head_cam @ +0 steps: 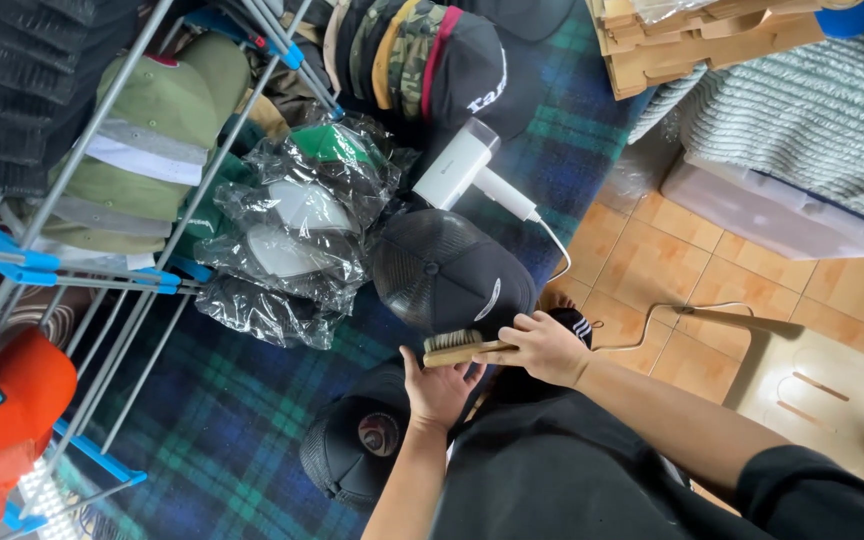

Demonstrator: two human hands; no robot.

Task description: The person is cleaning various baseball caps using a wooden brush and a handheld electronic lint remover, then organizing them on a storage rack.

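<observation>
Centrally, right hand (544, 347) is clenched round a wooden brush (457, 349), bristles touching the lower edge of a black mesh cap (449, 272). Left hand (439, 385) sits under the cap w/ palm up & fingers spread; cannot tell if it grips the cap or only props it. A second black cap (357, 450) lies just below, on the plaid blanket (222, 420).

Containers: clear plastic bags (297, 230), frame centre-left, hold folded caps, green & white showing thru. Wire rack (102, 250) at left carries stacked green caps (147, 140); orange cap (2, 400) at lower left. Row of caps (422, 55) stands on edge at top centre. Clear storage bin (752, 210) upper right; contents unclear.

White hair dryer (462, 165) lies just above the held cap, its cord (652, 320) trailing onto the tile floor (672, 270). Bags crowd the cap's left side; blanket edge & bare tile open to the right.
</observation>
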